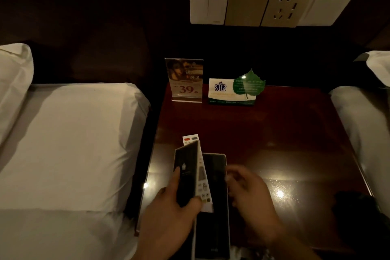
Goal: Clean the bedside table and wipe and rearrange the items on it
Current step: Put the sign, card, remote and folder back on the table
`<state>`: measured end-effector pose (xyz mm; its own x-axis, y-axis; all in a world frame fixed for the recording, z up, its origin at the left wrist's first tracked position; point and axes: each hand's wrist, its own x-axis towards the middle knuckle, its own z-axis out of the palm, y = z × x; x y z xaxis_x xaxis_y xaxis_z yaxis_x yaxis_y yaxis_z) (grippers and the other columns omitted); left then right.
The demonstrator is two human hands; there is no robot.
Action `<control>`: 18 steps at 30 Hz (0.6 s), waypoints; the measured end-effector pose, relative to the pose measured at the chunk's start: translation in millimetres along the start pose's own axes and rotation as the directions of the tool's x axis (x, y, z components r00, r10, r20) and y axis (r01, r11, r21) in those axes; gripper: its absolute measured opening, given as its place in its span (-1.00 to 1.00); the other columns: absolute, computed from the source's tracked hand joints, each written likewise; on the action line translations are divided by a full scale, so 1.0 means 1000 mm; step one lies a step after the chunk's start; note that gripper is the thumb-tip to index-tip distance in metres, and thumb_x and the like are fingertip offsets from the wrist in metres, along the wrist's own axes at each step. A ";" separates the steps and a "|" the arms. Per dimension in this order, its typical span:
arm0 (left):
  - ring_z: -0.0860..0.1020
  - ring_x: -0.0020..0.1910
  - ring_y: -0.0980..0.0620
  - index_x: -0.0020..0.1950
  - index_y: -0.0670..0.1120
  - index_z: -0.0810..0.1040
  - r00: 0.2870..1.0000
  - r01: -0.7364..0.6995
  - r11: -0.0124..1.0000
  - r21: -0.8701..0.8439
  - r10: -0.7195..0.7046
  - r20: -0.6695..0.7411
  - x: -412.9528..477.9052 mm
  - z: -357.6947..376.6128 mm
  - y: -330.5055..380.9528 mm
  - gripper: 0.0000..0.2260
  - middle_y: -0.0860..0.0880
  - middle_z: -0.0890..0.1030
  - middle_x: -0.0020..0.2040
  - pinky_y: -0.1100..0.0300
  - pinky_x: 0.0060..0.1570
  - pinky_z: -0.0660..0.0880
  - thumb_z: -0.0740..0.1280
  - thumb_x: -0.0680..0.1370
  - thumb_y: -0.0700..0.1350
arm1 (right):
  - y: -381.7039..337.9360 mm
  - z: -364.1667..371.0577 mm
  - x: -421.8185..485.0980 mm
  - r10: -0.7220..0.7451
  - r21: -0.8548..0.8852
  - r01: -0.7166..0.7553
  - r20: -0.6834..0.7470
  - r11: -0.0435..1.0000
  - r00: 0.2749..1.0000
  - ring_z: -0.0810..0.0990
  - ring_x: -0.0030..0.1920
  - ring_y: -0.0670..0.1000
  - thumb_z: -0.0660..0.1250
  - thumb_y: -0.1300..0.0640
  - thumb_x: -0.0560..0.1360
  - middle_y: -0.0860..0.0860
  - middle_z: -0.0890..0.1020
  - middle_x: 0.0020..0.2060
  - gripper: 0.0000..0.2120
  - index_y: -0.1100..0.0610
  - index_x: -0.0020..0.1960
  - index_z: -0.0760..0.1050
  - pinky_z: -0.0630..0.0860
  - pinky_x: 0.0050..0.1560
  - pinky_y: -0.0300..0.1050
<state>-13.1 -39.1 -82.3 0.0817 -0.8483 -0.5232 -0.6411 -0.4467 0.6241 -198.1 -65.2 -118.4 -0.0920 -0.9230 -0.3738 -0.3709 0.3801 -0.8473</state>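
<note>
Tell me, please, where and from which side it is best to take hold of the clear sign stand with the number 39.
Probably by its top edge, from above: the sign stand is a thin upright panel on a small foot, so front and back can be pinched there. Its left side in the picture is free; the crown card stands close on its right.

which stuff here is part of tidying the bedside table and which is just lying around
Job: bedside table, 39 sign stand, leaf card, dark tray, black card and white remote in left hand.
Lying about: beds, pillow, wall switches, socket.
</note>
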 end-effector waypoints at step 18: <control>0.55 -0.01 0.45 0.37 0.56 0.22 1.000 -0.001 0.946 -0.325 0.004 0.008 -0.002 -0.009 -0.016 -0.34 0.35 0.58 0.12 0.36 -0.08 0.41 0.27 0.28 0.32 | -0.026 0.006 0.104 -0.273 -0.424 0.379 0.290 0.822 0.917 0.48 0.20 0.01 0.33 0.07 0.55 0.01 0.44 0.23 -0.51 0.13 0.44 0.34 0.35 0.12 -0.24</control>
<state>3.5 -33.2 -85.8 0.0736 -0.8478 -0.5252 -0.3586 -0.5139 0.7793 -192.2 -170.9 -137.2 0.2846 -0.9329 -0.2208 -0.7321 -0.0628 -0.6783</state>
